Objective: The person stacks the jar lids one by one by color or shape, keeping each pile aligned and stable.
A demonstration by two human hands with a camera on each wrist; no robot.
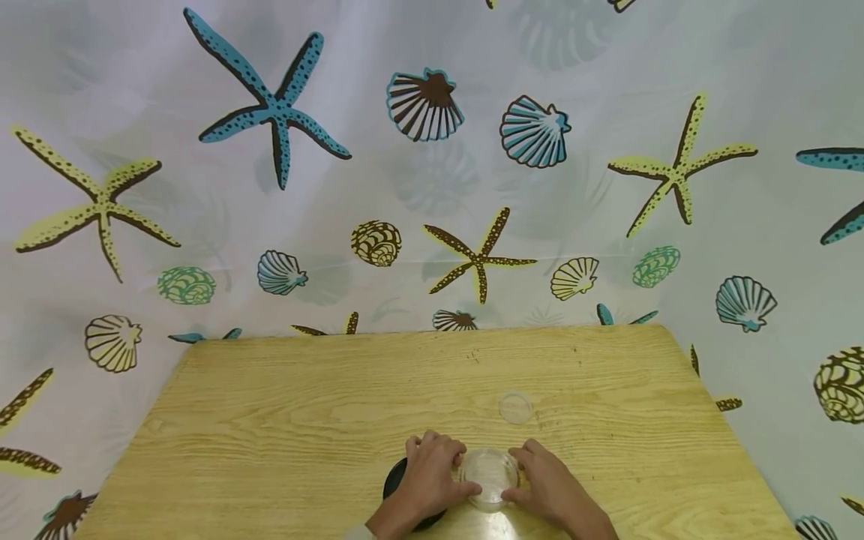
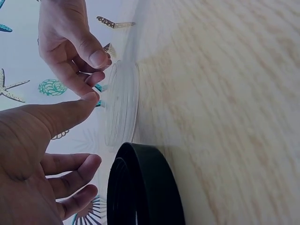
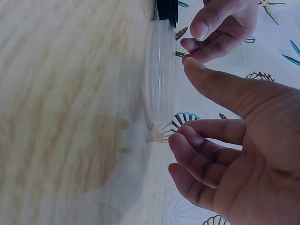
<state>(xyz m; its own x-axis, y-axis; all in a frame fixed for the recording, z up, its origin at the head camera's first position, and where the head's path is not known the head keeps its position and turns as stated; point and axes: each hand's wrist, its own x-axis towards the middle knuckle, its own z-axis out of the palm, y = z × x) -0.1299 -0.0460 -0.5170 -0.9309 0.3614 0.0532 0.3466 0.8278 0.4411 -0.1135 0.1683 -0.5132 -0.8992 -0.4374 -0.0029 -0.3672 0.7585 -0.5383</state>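
Observation:
A clear, shallow round container (image 1: 489,478) lies on the wooden table between the two hands, with stacked rims along its side in the left wrist view. My left hand (image 1: 430,475) is just left of it, over a black round rimmed piece (image 2: 157,187) that it partly hides in the head view. On the container's other side is my right hand (image 1: 550,484), fingers loosely bent. Both wrist views show the fingers and thumbs near the container (image 3: 160,75) with nothing gripped. Whether a fingertip touches its rim I cannot tell.
Farther back on the table (image 1: 283,405) lies a thin clear disc (image 1: 516,408). A white cloth (image 1: 337,180) printed with starfish and shells hangs behind the table and along its sides.

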